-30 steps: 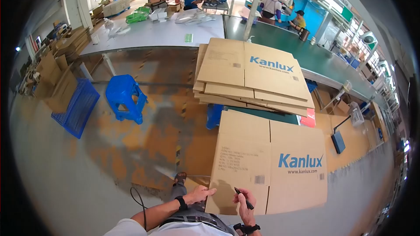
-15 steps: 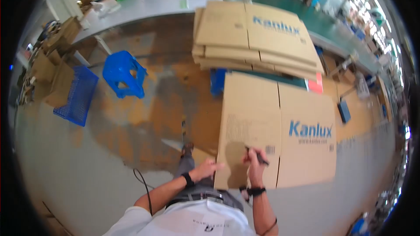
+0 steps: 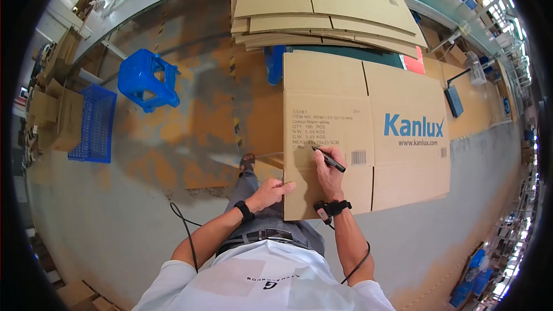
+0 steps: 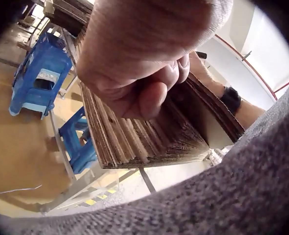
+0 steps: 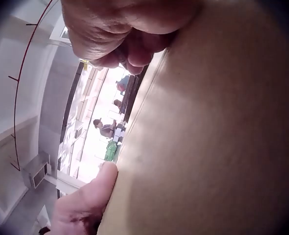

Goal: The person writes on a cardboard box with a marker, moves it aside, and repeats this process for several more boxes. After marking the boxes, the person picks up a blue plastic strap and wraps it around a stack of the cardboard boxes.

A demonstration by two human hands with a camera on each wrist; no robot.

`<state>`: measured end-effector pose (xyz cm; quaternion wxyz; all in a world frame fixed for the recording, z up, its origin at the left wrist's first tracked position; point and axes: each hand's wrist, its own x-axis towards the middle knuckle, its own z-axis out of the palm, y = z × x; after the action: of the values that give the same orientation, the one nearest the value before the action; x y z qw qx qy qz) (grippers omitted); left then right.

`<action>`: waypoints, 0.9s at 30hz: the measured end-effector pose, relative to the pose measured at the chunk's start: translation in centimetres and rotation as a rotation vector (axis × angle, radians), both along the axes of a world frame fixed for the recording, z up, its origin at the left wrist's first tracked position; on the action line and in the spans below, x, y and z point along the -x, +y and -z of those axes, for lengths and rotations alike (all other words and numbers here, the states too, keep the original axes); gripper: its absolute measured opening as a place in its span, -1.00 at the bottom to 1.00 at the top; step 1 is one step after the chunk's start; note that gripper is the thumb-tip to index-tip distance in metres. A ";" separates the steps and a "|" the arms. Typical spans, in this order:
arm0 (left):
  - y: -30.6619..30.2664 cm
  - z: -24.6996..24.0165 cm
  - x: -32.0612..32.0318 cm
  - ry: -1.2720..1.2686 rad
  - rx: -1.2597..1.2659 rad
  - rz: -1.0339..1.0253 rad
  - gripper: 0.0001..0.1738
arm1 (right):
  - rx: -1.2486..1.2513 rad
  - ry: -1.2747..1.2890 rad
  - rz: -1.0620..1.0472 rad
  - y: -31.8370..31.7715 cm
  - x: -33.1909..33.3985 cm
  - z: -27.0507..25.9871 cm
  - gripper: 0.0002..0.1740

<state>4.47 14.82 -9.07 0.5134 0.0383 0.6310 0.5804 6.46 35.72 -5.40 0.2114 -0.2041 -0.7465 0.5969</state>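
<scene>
In the head view, a flattened cardboard box (image 3: 403, 170) with blue "Kanlux" print lies on top of a stack in front of me. My right hand (image 3: 329, 177) grips a black marker (image 3: 334, 163), its tip at the "C/No" line of the printed text. At the box's left edge is my left hand (image 3: 266, 194), thumb over the top and fingers curled below. The left wrist view shows that hand (image 4: 149, 44) against the layered stack edges (image 4: 129, 142). Box surface (image 5: 222, 127) fills much of the right wrist view, below my right hand (image 5: 120, 29); the marker is hidden there.
Another pile of flattened boxes (image 3: 282, 0) lies beyond, in front of the long tables. On the left stand a blue stool (image 3: 144, 78) and a blue plastic crate (image 3: 95, 121). A dark flat device with an upright handle (image 3: 454, 101) lies at right. Cables hang along both arms.
The head view has tilted down, so the boxes sit higher in it. My right hand with the marker has moved up the box to the printed text. The left hand stays at the edge.
</scene>
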 end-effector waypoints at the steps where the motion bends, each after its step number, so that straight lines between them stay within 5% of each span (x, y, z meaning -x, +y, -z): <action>1: 0.0 -0.5 0.2 0.003 0.009 0.010 -0.48 | -0.046 0.027 0.009 -0.1 0.3 0.0 -0.92; 5: 0.2 -1.4 -0.1 0.298 -0.053 0.073 -0.47 | -0.079 -0.004 -0.007 0.1 -0.5 0.9 -0.95; 7: 0.5 -0.5 0.2 0.040 0.084 0.063 -0.57 | -0.185 -0.029 0.008 0.7 -0.1 0.6 -0.92; 9: -0.2 -0.5 0.1 -0.034 0.004 0.060 -0.57 | 0.010 -0.079 -0.013 0.0 -0.4 -0.4 -0.88; 27: -0.3 0.3 -0.2 -0.089 -0.021 0.021 -0.55 | 0.256 -0.130 -0.145 1.3 -0.7 0.5 -0.86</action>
<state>4.65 14.57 -9.41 0.5465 0.0243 0.6010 0.5827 7.18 36.99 -5.94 0.0911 -0.2132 -0.6893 0.6863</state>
